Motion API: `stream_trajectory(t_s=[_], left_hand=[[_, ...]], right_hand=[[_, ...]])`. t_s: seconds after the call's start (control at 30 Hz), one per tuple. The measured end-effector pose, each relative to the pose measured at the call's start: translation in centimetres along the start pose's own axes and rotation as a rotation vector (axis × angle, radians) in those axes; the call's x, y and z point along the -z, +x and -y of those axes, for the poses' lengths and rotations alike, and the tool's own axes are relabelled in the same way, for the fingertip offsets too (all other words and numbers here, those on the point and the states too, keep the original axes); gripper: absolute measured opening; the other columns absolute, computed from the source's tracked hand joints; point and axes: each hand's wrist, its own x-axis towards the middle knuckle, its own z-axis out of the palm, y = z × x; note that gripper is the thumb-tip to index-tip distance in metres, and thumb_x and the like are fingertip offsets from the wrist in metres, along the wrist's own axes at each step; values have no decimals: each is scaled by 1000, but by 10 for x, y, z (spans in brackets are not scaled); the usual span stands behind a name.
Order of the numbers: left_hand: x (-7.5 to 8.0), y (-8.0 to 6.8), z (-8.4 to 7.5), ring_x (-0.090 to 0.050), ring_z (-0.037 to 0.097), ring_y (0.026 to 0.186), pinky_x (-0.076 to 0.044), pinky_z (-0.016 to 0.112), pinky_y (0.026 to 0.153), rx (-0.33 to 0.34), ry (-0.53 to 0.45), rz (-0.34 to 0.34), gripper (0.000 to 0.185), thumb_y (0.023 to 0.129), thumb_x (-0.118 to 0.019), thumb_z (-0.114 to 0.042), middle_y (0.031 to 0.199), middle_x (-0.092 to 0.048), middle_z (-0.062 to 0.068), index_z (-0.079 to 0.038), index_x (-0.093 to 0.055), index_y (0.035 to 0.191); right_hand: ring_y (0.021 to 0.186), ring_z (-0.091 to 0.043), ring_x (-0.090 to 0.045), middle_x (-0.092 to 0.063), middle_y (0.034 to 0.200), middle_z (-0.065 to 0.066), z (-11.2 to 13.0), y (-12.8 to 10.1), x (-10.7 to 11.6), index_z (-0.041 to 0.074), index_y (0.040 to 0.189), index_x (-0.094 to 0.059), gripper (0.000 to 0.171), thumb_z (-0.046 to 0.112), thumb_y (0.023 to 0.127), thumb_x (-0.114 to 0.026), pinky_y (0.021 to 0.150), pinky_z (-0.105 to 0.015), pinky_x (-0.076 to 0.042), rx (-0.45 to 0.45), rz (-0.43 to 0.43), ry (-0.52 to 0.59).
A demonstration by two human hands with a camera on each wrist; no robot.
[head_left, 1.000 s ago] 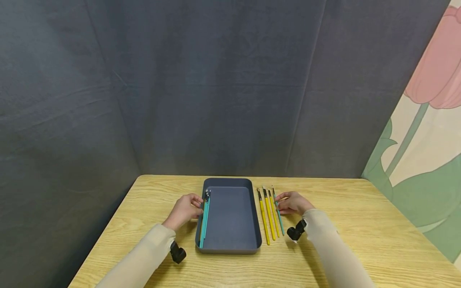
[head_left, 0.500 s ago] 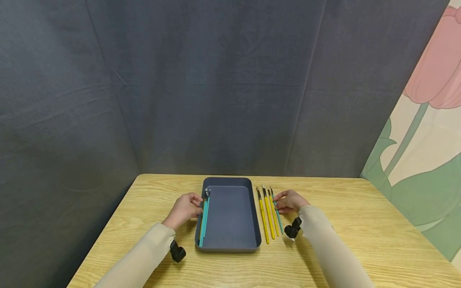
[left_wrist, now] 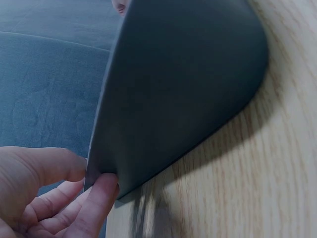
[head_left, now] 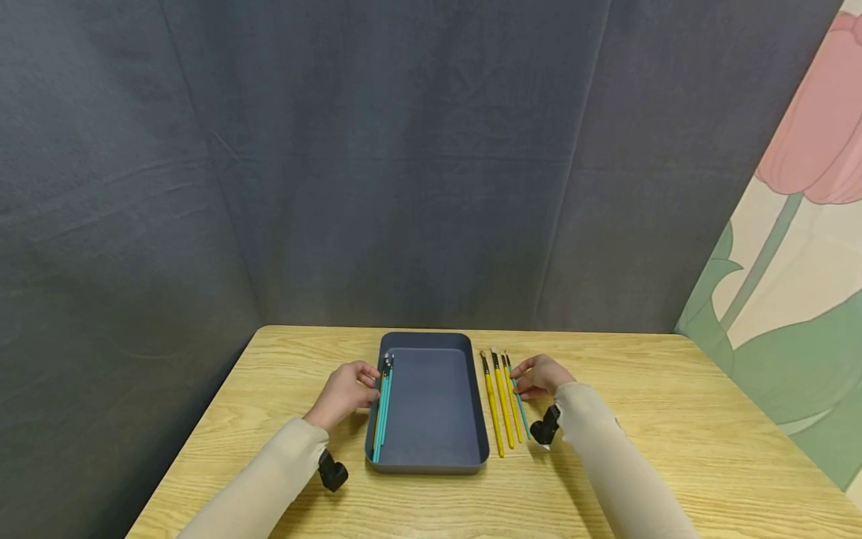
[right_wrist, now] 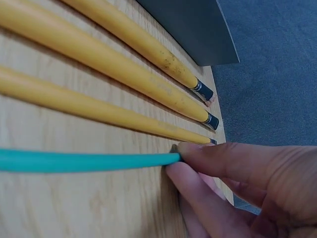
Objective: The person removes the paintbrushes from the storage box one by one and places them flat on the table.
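Note:
A dark grey tray (head_left: 431, 449) lies in the middle of the wooden table. Teal brushes (head_left: 381, 419) lie along its left inner wall. My left hand (head_left: 373, 379) grips the tray's left rim; in the left wrist view, thumb and finger (left_wrist: 101, 196) pinch the tray (left_wrist: 183, 89) at its edge. Right of the tray, three yellow brushes (head_left: 501, 408) and one teal brush (head_left: 521, 414) lie side by side. My right hand (head_left: 518, 378) pinches the teal brush (right_wrist: 74, 161) near its ferrule, fingertips (right_wrist: 208, 158) closed around it, beside the yellow brushes (right_wrist: 99, 62). The teal brush rests on the table.
Dark fabric screens stand behind and to the left of the table (head_left: 673, 419). A flower-patterned wall panel (head_left: 795, 247) stands at the right. Bare wood stretches on either side of the tray and towards the front edge.
My right hand and wrist have shifted slightly left, staying on the teal brush. The left hand has kept its hold on the tray rim.

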Motion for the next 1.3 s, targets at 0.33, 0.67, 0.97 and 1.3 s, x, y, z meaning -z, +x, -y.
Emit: stream_trajectory(t_s=[0.33,0.67,0.97,1.3], left_hand=[[-1,0,1,-60,19,72,-59,32,61,11,3,0,31,73,-69,11,91,-60,14,4,-64,104],[-1,1,2,-60,19,73,-59,31,61,8,0,0,32,73,-69,10,91,-61,14,4,-64,104],[-2,1,3,-60,18,72,-60,32,61,3,-6,-3,32,72,-68,11,89,-60,13,4,-64,103],[0,2,2,-60,18,71,-59,31,60,4,-4,-5,32,72,-68,11,89,-60,12,4,-64,103]], right_hand=[[53,-10,-60,-64,79,-16,1,-1,-2,-11,108,-59,28,-13,81,-65,55,-25,-58,-2,-5,-14],[52,-10,-58,-61,78,-11,2,-3,-3,-10,107,-59,27,-13,80,-65,55,-25,-57,-1,-19,-21],[53,-10,-57,-62,78,-11,1,-2,-3,-9,104,-59,25,-13,80,-66,55,-25,-57,-12,-17,-17],[55,-11,-61,-65,80,-13,3,-6,1,-9,107,-59,26,-10,82,-66,57,-26,-58,6,12,-27]])
